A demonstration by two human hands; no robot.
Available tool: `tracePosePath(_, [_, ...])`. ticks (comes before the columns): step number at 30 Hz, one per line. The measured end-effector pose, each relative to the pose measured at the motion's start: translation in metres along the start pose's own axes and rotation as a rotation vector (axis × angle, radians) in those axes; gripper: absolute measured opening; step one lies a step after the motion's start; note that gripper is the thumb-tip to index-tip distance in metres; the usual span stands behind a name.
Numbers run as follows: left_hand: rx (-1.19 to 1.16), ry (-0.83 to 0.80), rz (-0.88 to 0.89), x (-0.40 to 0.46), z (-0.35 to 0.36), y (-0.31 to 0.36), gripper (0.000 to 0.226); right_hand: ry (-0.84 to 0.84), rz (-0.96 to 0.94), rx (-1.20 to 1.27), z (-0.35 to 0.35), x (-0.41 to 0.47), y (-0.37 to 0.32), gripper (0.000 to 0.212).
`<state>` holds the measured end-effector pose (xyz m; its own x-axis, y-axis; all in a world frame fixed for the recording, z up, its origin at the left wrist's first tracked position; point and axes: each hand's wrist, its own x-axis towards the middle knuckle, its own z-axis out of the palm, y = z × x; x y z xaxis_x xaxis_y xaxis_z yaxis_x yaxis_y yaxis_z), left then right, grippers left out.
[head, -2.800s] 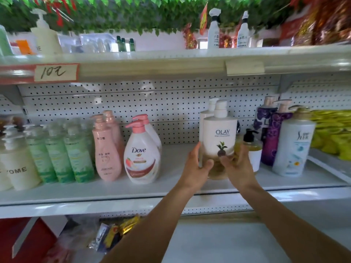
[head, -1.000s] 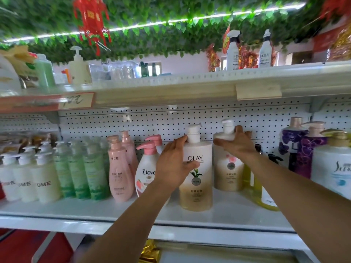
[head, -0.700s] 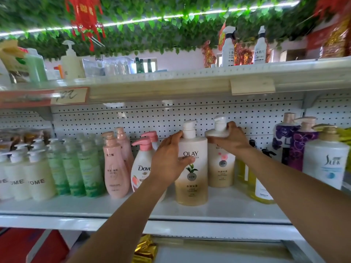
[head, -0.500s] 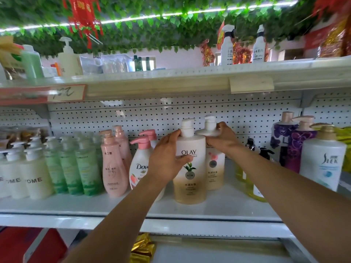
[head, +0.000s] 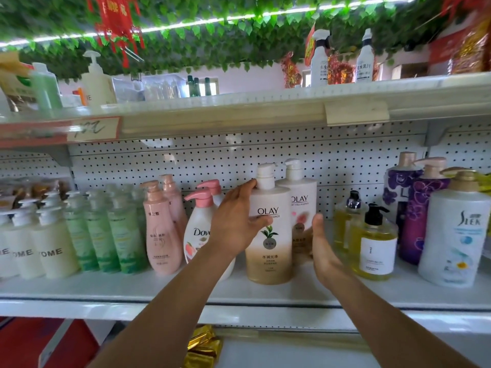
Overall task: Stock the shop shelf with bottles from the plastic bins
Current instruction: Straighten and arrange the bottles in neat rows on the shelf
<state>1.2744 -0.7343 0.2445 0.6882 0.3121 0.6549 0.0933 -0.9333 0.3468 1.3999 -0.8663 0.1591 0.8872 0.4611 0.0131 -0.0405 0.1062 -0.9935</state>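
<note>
Middle shelf [head: 265, 293], white, pegboard [head: 212, 158] behind.

Front Olay bottle [head: 268, 240] stands upright near shelf centre, white fading to gold, leaf on label, white pump on top. Second Olay bottle [head: 301, 208] upright just behind and to its right, partly hidden by the front one; pink flower on label.

Left hand [head: 236, 224] holds the front Olay bottle from its left side: fingers curl around the shoulder and upper body, thumb lies across the label.

Right hand [head: 322, 248] is flat and open, fingers straight and together, thumb up. Palm faces left toward the second Olay bottle, at its lower right side. Touching or just beside it: cannot tell.

Left of the Olay pair: Dove bottle [head: 198, 229] with pink pump, partly behind the left wrist, a second like it behind. Next, pink bottles [head: 160, 229], then green bottles [head: 106, 235], then white bottles [head: 50, 251] lettered "OME" at far left.

Right of the Olay pair: yellow bottle [head: 373, 245] with black pump, another behind it. Then purple bottles [head: 422, 208], and a white Slek bottle [head: 459, 235] at the right edge.

Top shelf [head: 239, 110] carries spray bottles [head: 320, 62] and a pump bottle [head: 95, 78]; handwritten price tag [head: 93, 128] on its front edge. Green leaf garland [head: 212, 27] above.
</note>
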Motion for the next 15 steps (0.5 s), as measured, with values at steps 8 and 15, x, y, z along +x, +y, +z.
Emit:
tracePosePath(8, [-0.022, 0.004, 0.006, 0.0, -0.001, -0.001, 0.081, -0.027, -0.036, -0.05, 0.017, -0.002, -0.004, 0.07])
tracePosePath(15, [-0.027, -0.003, -0.001, -0.001, -0.001, 0.0, 0.08, -0.269, 0.005, 0.04, 0.026, -0.003, 0.004, 0.073])
